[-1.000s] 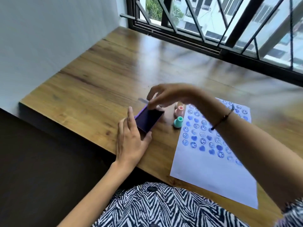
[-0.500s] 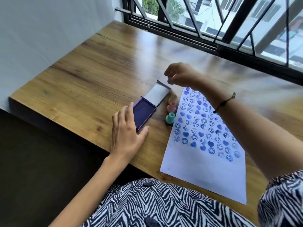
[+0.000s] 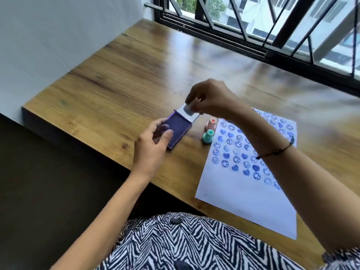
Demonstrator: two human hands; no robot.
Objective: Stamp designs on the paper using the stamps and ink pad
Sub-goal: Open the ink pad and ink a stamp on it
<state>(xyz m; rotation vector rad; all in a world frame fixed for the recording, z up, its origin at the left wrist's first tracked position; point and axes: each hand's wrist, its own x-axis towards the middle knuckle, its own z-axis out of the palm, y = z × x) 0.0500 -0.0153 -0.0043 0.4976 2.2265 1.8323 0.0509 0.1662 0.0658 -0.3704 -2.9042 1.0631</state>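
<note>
The right hand [image 3: 212, 98] pinches a small pale stamp [image 3: 188, 109] in a narrow grip, above the far end of the open ink pad [image 3: 178, 131]. The left hand [image 3: 153, 147] curls loosely at the pad's near end, holding nothing that I can make out. The paper [image 3: 243, 191] lies on the table [image 3: 126, 75], just right of two standing stamps [image 3: 208, 131]. If the pad slides under an off-centre press, the stamp may ink unevenly and print patchy.
</note>
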